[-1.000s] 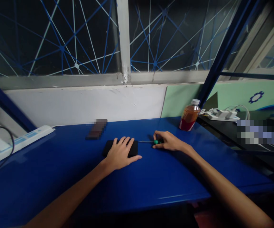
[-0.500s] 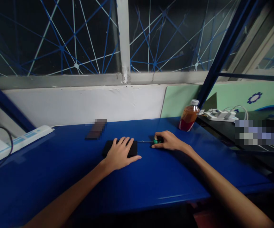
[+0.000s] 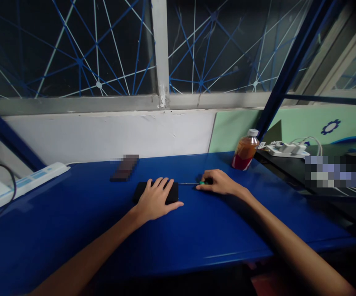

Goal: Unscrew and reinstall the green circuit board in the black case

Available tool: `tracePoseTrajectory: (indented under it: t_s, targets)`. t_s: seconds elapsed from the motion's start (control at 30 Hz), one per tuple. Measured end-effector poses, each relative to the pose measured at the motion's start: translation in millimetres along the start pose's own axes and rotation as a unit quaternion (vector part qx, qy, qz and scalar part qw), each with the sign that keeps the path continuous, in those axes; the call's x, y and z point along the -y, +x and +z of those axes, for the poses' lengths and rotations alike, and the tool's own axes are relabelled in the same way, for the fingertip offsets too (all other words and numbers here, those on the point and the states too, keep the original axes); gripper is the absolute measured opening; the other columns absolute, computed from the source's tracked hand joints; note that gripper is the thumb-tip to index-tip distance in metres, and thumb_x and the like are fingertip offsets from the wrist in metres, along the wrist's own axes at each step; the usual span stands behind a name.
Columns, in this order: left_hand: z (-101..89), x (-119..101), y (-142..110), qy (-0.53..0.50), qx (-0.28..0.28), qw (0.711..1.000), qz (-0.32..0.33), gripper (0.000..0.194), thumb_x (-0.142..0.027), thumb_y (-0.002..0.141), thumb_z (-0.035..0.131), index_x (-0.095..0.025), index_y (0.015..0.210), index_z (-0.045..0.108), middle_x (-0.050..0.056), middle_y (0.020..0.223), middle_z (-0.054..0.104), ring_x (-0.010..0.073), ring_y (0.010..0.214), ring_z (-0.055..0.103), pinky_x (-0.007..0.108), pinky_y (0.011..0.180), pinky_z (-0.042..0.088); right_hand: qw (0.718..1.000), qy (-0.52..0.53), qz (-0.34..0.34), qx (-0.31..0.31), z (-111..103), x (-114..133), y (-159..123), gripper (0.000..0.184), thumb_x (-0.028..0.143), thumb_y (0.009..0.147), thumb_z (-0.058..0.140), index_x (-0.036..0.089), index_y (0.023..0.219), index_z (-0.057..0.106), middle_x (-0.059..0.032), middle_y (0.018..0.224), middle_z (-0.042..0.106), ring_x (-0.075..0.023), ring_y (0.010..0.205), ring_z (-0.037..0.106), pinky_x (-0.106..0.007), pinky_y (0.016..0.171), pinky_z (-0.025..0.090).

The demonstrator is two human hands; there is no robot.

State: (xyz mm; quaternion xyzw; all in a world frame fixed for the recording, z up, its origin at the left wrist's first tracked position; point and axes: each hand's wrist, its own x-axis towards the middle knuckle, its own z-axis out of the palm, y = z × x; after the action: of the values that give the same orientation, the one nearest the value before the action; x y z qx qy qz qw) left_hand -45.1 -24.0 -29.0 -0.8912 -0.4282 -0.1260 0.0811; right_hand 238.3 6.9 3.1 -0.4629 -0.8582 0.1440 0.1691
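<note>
Black, flat rectangular slab (image 3: 173,194) lies under my spread left hand (image 3: 155,200); my right hand (image 3: 217,182) pinches a green-handled screwdriver (image 3: 202,183) with a slim metallic shaft.

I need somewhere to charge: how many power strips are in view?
2: a long white plastic strip on the blue table at left, and another white strip on the black desk at right. The pixelated patch could hide more.

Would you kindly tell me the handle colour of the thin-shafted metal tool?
The visible part of the handle is green; the head view shows it best.
</note>
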Motion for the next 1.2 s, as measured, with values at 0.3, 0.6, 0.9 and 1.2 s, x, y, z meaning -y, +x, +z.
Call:
tracePoseTrajectory:
  t_s: [0.3,0.6,0.9,1.2]
  targets:
    - [-6.0,0,2,-0.022,-0.056,0.998,0.022,0.082,-0.074,0.081,0.041,-0.017,0.141,0.039,0.018,0.139,0.047,0.0379,0.126,0.042,0.063,0.104,0.024,0.999,0.029,0.02,0.012,-2,1,1,0.032,0.048,0.075,0.068,0.018,0.076,0.06,0.0018,0.064,0.057,-0.0113,0.055,0.046,-0.025,0.053,0.028]
    - [-14.9,-5,6,-0.048,-0.104,0.985,0.129,0.058,-0.059,0.086,0.051,-0.018,0.127,0.054,0.016,0.137,0.05,0.0325,0.127,0.045,0.059,0.105,0.028,0.998,0.066,0.019,0.002,-7,7,-2,0.03,0.046,0.074,0.069,0.017,0.072,0.057,0.0024,0.062,0.055,-0.011,0.056,0.044,-0.024,0.053,0.028]
    - [-16.1,-6,6,-0.058,-0.07,0.988,0.125,0.059,-0.057,0.089,0.048,-0.017,0.132,0.049,0.013,0.133,0.055,0.0293,0.127,0.047,0.056,0.107,0.028,0.997,0.082,0.007,0.006,-7,8,-2,0.031,0.047,0.075,0.069,0.018,0.071,0.055,0.0033,0.061,0.052,-0.0107,0.056,0.042,-0.024,0.052,0.029]
    - [-19.5,-7,7,-0.061,-0.049,0.989,0.123,0.056,-0.054,0.091,0.045,-0.018,0.133,0.048,0.013,0.133,0.055,0.0292,0.127,0.045,0.052,0.106,0.03,0.996,0.08,0.015,-0.025,-15,1,-3,0.035,0.051,0.075,0.066,0.018,0.07,0.054,0.0032,0.061,0.05,-0.0108,0.055,0.041,-0.025,0.052,0.027]
